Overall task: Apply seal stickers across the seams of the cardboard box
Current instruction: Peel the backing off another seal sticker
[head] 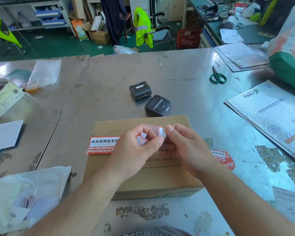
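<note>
A brown cardboard box (143, 181) lies flat on the metal table in front of me. One orange-and-white seal sticker (101, 145) is stuck over its left edge. Above the box both hands hold a curled sticker with its translucent backing (153, 133). My left hand (136, 150) pinches the red-edged white piece at the left. My right hand (182, 147) pinches the other end between thumb and fingers. More seal stickers (224, 158) lie on the table just right of the box, partly hidden by my right wrist.
Two black portable printers (157, 105) (140, 90) stand behind the box. Green scissors (217, 76) lie at the back right, a bubble mailer (269, 116) at the right. White plastic bags (24, 193) and papers sit at the left.
</note>
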`<state>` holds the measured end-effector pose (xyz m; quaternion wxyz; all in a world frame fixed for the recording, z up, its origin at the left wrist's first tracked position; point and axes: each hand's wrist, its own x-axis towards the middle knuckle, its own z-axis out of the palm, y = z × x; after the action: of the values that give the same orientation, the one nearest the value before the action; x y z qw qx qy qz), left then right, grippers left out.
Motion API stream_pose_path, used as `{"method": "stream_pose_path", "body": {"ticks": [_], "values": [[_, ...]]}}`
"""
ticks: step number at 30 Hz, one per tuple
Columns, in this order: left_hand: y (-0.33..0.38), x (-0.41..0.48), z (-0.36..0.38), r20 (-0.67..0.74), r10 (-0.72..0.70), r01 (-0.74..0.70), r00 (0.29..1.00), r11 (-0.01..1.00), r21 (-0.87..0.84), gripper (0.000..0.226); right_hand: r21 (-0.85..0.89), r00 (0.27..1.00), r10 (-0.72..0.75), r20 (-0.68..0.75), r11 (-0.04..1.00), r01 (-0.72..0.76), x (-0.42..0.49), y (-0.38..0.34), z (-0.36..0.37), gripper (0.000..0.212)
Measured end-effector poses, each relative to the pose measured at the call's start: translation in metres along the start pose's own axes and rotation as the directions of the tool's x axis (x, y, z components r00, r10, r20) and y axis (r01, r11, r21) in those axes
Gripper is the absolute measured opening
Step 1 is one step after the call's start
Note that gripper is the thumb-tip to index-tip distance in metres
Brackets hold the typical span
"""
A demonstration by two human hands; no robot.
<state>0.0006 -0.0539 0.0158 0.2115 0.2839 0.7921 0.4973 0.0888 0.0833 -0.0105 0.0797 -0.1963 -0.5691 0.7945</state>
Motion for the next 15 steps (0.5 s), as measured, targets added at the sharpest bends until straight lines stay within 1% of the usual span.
{"method": "stream_pose_path", "body": {"ticks": [3, 6, 9, 11, 12, 13, 15], "values": [[-0.0034, 0.0006, 0.0016, -0.059, -0.009, 0.007, 0.998, 1.000, -0.028, 0.025, -0.027, 1.000, -0.008, -0.012, 1.000, 0.008, -0.0003, 0.0007, 0.0009, 0.030], [-0.0036, 0.0001, 0.0026, -0.071, -0.034, 0.031, 0.997, 0.999, -0.039, 0.034, -0.058, 0.999, -0.022, -0.033, 0.998, 0.021, -0.0003, 0.0011, 0.0017, 0.030], [-0.0052, 0.0004, 0.0022, -0.072, -0.058, 0.054, 0.996, 0.997, -0.062, 0.040, -0.048, 0.999, -0.020, -0.033, 0.999, 0.018, -0.0001, 0.0010, 0.0020, 0.030], [-0.0043, 0.0009, 0.0018, -0.062, -0.058, 0.053, 0.996, 0.996, -0.078, 0.032, -0.040, 0.999, -0.025, -0.037, 0.999, 0.024, 0.0004, 0.0011, 0.0017, 0.030], [-0.0041, 0.0014, 0.0019, -0.044, -0.052, 0.047, 0.998, 0.992, -0.118, 0.030, -0.039, 0.999, -0.029, -0.040, 0.999, 0.028, 0.0006, 0.0013, 0.0013, 0.030], [-0.0028, 0.0016, 0.0022, -0.019, -0.043, 0.039, 0.999, 0.984, -0.174, 0.032, -0.042, 0.999, -0.032, -0.042, 0.999, 0.031, 0.0006, 0.0013, 0.0010, 0.030], [-0.0024, 0.0023, 0.0015, 0.017, -0.031, 0.034, 0.999, 0.974, -0.224, 0.038, -0.058, 0.999, -0.035, -0.036, 0.998, 0.033, 0.0003, 0.0008, 0.0000, 0.029]]}}
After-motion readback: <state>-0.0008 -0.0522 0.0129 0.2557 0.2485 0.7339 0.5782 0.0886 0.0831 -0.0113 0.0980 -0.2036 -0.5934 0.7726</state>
